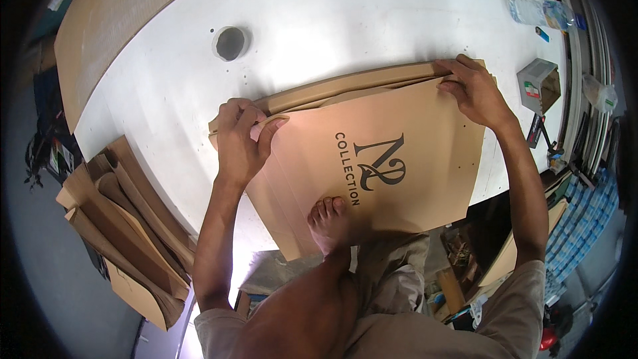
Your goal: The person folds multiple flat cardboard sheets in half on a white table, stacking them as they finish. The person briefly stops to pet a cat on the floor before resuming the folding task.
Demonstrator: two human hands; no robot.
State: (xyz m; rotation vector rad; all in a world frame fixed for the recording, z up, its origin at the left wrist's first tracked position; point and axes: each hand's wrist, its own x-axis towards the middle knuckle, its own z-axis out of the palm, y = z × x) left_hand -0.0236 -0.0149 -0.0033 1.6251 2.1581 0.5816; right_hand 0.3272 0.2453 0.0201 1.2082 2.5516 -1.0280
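A flat brown cardboard bag (412, 119) with dark printing lies on the white table, its near edge reaching past the table's front. My left hand (247, 136) pinches its far left corner, thumb on top and fingers behind. At the far right corner my right hand (470, 90) grips the edge the same way. Behind the printed face, folded cardboard layers (345, 83) show along the far edge, between my two hands. My bare foot (327, 223) rests on the near part of the bag.
Folded cardboard pieces (133, 226) lean at the table's left edge. A large cardboard sheet (126, 20) covers the far left. On the right are a plastic bottle (541, 12), a blue lighter (542, 34) and a grey box (538, 86). The white table (399, 0) has a round hole (231, 44).
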